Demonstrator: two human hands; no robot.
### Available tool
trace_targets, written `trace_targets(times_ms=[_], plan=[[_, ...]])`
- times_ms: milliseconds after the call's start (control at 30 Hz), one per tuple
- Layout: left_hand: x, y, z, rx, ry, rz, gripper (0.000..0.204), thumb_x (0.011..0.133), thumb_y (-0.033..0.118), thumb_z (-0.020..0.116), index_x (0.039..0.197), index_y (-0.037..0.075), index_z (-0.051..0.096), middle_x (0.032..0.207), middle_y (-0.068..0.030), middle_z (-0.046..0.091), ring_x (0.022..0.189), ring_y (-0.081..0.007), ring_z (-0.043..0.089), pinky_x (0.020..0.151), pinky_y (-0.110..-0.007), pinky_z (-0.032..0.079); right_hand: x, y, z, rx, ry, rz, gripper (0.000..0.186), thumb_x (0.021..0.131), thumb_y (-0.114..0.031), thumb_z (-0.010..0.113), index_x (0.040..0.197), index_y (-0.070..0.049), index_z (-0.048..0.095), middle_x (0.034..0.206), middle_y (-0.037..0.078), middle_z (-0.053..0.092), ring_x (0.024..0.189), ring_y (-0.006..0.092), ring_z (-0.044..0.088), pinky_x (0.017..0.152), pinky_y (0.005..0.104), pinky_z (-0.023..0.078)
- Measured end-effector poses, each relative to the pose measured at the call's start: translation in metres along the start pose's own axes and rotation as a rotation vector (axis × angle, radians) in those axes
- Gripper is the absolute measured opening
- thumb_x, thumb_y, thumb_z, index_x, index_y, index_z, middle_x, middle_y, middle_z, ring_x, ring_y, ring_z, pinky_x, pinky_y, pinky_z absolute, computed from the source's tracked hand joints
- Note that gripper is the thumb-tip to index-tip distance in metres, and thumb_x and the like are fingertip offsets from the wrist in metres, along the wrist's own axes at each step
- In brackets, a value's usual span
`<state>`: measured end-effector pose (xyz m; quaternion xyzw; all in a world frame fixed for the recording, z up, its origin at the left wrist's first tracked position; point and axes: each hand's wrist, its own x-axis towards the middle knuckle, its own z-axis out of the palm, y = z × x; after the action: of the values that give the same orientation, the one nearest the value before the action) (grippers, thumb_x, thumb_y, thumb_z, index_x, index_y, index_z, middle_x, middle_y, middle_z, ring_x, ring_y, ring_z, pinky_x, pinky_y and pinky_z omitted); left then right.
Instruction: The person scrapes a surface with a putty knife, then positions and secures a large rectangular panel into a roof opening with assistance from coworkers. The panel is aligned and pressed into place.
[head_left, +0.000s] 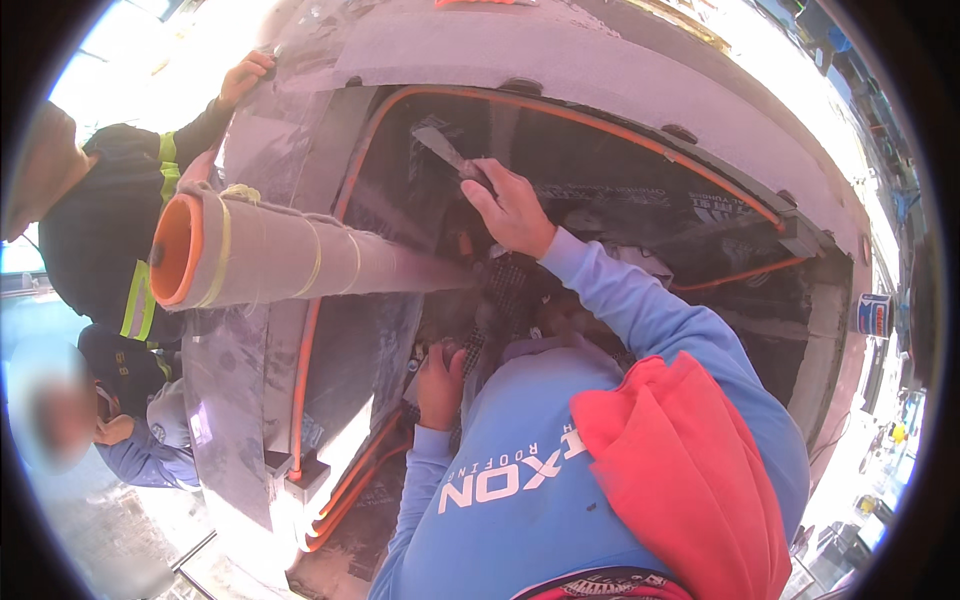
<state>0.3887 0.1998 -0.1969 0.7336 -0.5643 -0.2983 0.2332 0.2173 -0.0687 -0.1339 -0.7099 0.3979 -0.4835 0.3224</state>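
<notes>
My right hand [510, 208] is wrapped round the dark handle of a putty knife [440, 147], its wide, pale metal blade pointing up and left over a dark sheeted panel. Lower and to the left, my left hand [438, 388] has curled fingers beside a dark, textured strip; what they hold, if anything, is hidden. Between my hands lies a shadowed, cluttered patch with a dark patterned piece [507, 290]. A thick pipe [290, 250], orange at its open end and wrapped in greyish cloth tied with yellow cord, rises from there to the left.
An orange tube [560, 105] edges the recess, inside a pale raised border [420, 55]. At left, a person in a dark jacket [110, 220] rests a hand on the border; another person [150, 440] is lower down. A tub [873, 315] stands at right. Red cloth [690, 470] hangs over my chest.
</notes>
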Motion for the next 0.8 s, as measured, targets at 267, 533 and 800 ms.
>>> trace_targets(times_ms=[267, 533, 800], plan=[[-0.030, -0.022, -0.030, -0.015, 0.134, -0.160, 0.022, 0.099, 0.018, 0.069, 0.112, 0.002, 0.061, 0.099, -0.0224, 0.074, 0.092, -0.0462, 0.071, 0.073, -0.051, 0.055, 0.087, 0.049, 0.110, 0.054, 0.238, 0.051, 0.044, 0.091, -0.023, 0.081, 0.119, 0.002, 0.058, 0.096, 0.024, 0.070, 0.078, 0.0402, 0.068, 0.072, 0.0450, 0.054], [-0.031, -0.044, -0.038, -0.022, 0.130, -0.177, 0.022, 0.099, 0.018, 0.069, 0.112, 0.003, 0.060, 0.098, -0.0223, 0.074, 0.092, -0.0464, 0.071, 0.073, -0.052, 0.055, 0.116, 0.065, 0.135, -0.062, 0.384, -0.031, 0.045, 0.091, -0.029, 0.082, 0.117, 0.001, 0.061, 0.076, 0.018, 0.069, 0.056, 0.0288, 0.064, 0.059, 0.0388, 0.052], [-0.001, -0.027, -0.049, 0.005, 0.074, -0.073, 0.020, 0.101, 0.018, 0.067, 0.106, 0.002, 0.056, 0.097, -0.0227, 0.073, 0.088, -0.0476, 0.070, 0.072, -0.052, 0.055, 0.090, 0.052, 0.127, -0.078, 0.322, 0.188, 0.045, 0.091, -0.029, 0.082, 0.116, 0.003, 0.064, 0.077, 0.021, 0.069, 0.059, 0.0293, 0.066, 0.062, 0.0369, 0.053]])
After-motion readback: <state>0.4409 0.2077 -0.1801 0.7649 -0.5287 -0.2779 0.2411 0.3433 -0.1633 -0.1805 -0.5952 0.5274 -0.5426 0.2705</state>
